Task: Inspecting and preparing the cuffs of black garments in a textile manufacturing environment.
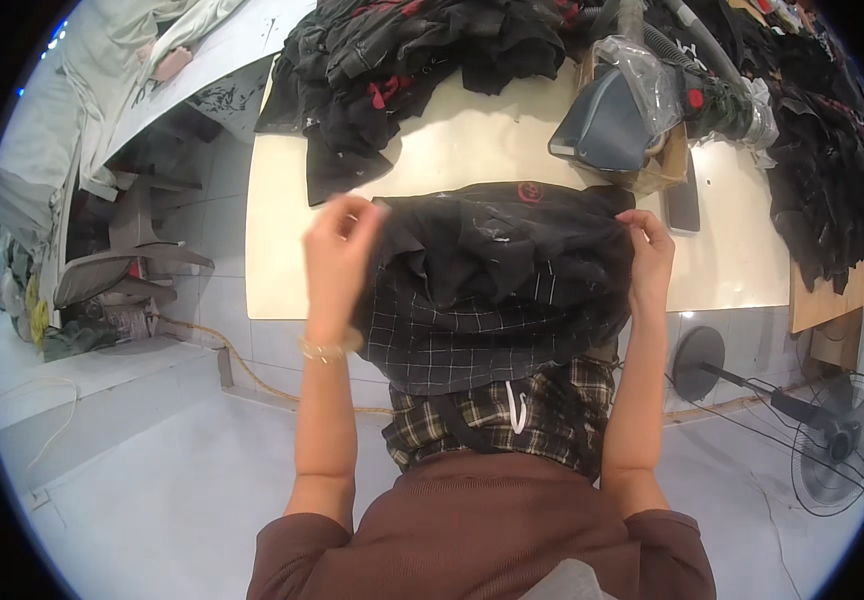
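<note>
A black garment (497,255) lies bunched over the near edge of the table, its lower part hanging over my lap. Thin white grid lines run across that lower part, and a small red round mark shows near its top edge. My right hand (649,250) pinches the garment's upper right edge between thumb and fingers. At the upper left corner, my left hand (337,245) is raised with fingers curled close to the cloth. Motion blurs those fingers, so whether they grip the cloth is unclear.
Dark garments with red bits are heaped on the cream table (452,135) at the back. A blue-grey device (607,120) under clear plastic sits in a cardboard box (667,165). More black clothes (822,200) hang at right, above a standing fan (837,440). A grey chair (132,255) stands left.
</note>
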Demonstrator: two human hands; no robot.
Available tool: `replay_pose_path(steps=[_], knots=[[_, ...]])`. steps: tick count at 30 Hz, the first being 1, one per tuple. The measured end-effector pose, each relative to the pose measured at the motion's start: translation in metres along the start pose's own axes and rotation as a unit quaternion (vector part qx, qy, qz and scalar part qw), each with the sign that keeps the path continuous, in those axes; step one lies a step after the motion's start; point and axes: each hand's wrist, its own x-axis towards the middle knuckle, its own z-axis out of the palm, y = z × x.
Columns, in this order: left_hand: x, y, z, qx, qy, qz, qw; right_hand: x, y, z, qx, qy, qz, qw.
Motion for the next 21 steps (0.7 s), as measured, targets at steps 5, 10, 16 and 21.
replay_pose_path(steps=[5,10,16,21], knots=[[-0.071,0.018,0.037,0.104,-0.135,0.064,0.983,0.005,0.000,0.000,0.002,0.010,0.006,1.000],[-0.073,0.004,0.053,0.283,0.001,0.157,0.946,0.012,0.002,0.000,0.064,0.006,0.024,0.998],[-0.001,-0.022,-0.042,-0.089,-0.097,-0.073,0.989,0.013,-0.003,-0.015,0.109,0.037,-0.033,0.993],[0.008,-0.045,-0.033,0.016,-0.071,-0.020,0.997,0.015,0.018,-0.010,-0.064,0.044,-0.092,0.993]])
